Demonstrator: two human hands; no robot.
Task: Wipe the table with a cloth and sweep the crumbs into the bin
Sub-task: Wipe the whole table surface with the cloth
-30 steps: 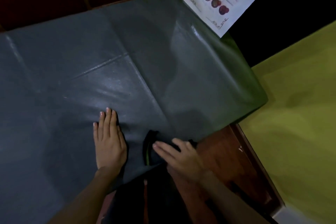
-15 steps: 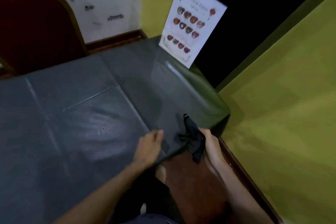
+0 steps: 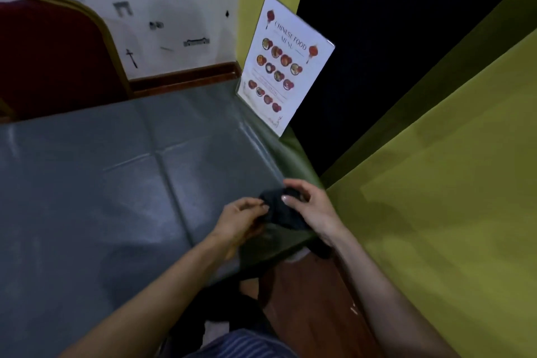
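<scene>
**Cloth gathered in both hands, wiping not yet begun**

The dark cloth [image 3: 280, 211] is bunched up between both hands at the near right corner of the desk [image 3: 87, 197], held just above the grey-green cover rather than pressed flat against it. Judging by that, the task looks to be at its very start: the cloth is being gathered or folded into a pad, and no wiping stroke is under way. The cover shows fold creases and a dull sheen; no crumbs can be made out on it in this dim light, and no bin is in view, so both the wiping and the sweeping into the bin appear to be left to do.

The left hand [image 3: 239, 222] has its fingers [image 3: 260, 206] curled, the tips pinching the near left edge of the cloth. The right hand [image 3: 312, 206] wraps over the cloth from the right, its fingers [image 3: 290, 184] bent over the top of the bundle and the thumb pressed on its near face, so both hands are clamped on the cloth.

A standing Chinese food menu card [image 3: 286, 67] sits at the far right corner of the desk, well apart from the hands, and a red chair [image 3: 52, 58] stands beyond the far edge.
</scene>
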